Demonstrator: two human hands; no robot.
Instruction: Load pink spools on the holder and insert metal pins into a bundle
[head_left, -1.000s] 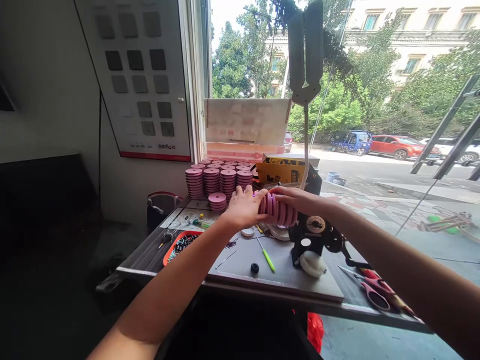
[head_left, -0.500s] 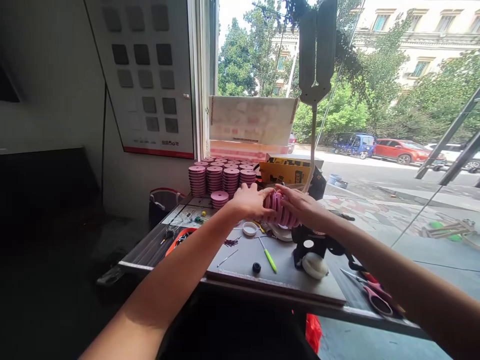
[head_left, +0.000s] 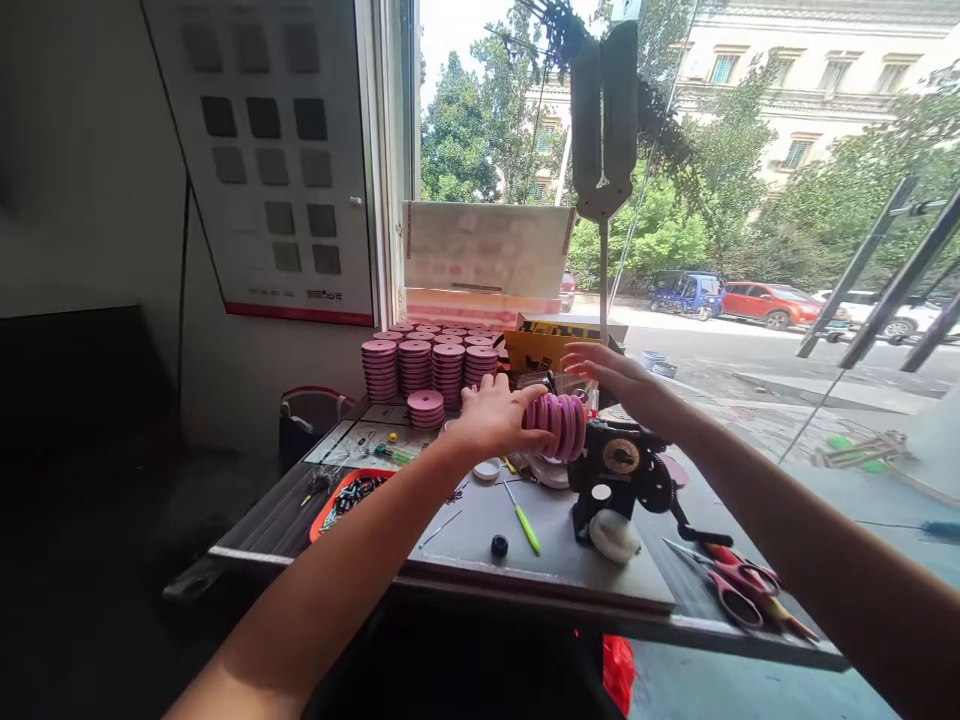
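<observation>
My left hand (head_left: pixel 499 415) is closed round the left end of a sideways row of pink discs (head_left: pixel 562 425), thumb below and fingers over the top. The row's right end is beside a black hand-crank winder (head_left: pixel 619 460); whether it sits on a spindle is hidden. Above the winder, my right hand (head_left: pixel 619 380) is apart from the discs, its fingers stretched out to the left and holding nothing. Behind my left hand stand several stacks of pink discs (head_left: pixel 448 375) with centre holes, and a shorter stack (head_left: pixel 426 408) in front of them.
A green-handled hook tool (head_left: pixel 527 530), a small black ring (head_left: pixel 499 546) and a white round lid (head_left: pixel 487 469) lie on the board. Scissors (head_left: pixel 735 590) rest at the right edge. An orange tray (head_left: pixel 324 520) of small parts is at left; a yellow box (head_left: pixel 536 350) stands behind.
My right hand has come off the pink discs and moved up and right, its fingers opening. My left hand stays on them. The whole view has shifted slightly, showing more of the winder.
</observation>
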